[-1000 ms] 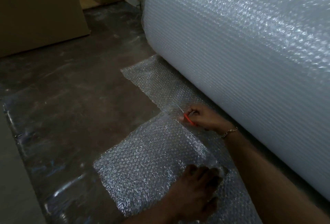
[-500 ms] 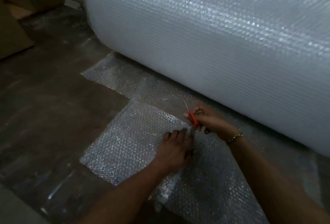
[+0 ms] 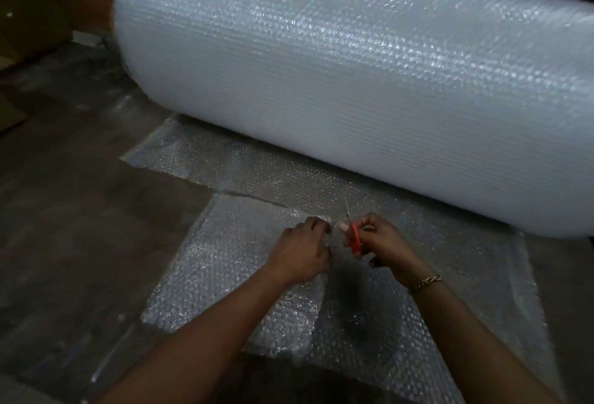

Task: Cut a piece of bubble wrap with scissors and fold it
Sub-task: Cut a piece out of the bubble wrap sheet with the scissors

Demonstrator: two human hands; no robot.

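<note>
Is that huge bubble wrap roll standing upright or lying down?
Lying on its side: the bubble wrap roll stretches lengthwise across the floor, its sheet spread flat in front.

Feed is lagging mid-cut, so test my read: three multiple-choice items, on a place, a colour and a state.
1. Where is the left hand? A on the bubble wrap sheet, left of the scissors; B on the sheet, right of the scissors; C raised off the sheet.
2. What colour are the scissor handles? A blue; B orange; C black.
3. What is the right hand doing? A lying flat; B hanging empty; C gripping the scissors.
Key: 1 A, its fingers meet the sheet left of the blades; 2 B, orange shows between the fingers; 3 C, fingers curl round the handles.
</note>
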